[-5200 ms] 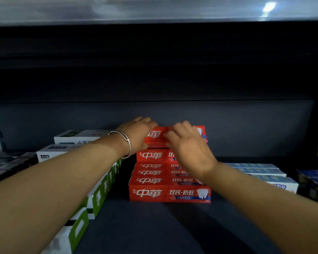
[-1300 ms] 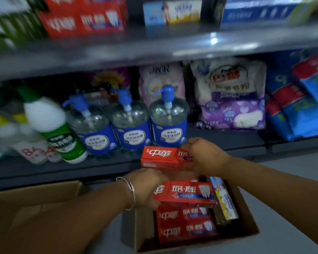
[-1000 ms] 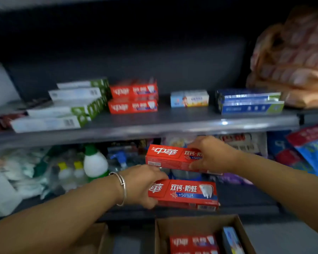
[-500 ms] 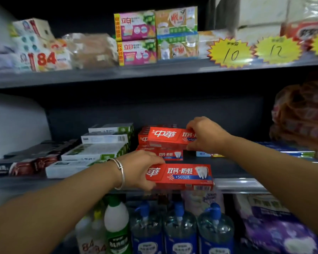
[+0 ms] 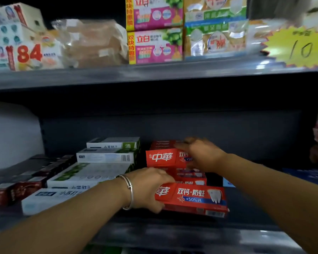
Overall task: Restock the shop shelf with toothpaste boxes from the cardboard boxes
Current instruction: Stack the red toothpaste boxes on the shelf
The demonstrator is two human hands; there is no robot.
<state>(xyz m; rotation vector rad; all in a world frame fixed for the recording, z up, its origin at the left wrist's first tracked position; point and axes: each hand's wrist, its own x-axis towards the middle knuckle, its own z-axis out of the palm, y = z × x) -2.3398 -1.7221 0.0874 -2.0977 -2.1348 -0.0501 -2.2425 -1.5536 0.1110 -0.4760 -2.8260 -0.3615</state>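
The shelf [image 5: 173, 228] crosses the lower frame. At centre, my right hand [image 5: 203, 155] grips a red box [image 5: 162, 158] atop the red stack [image 5: 188, 176]; a nudge could topple it. My left hand [image 5: 147, 189] clasps another box [image 5: 193, 197] lower centre, overhanging, liable to slip.

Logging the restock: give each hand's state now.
Left hand: grips lower red toothpaste box.
Right hand: grips upper red toothpaste box.
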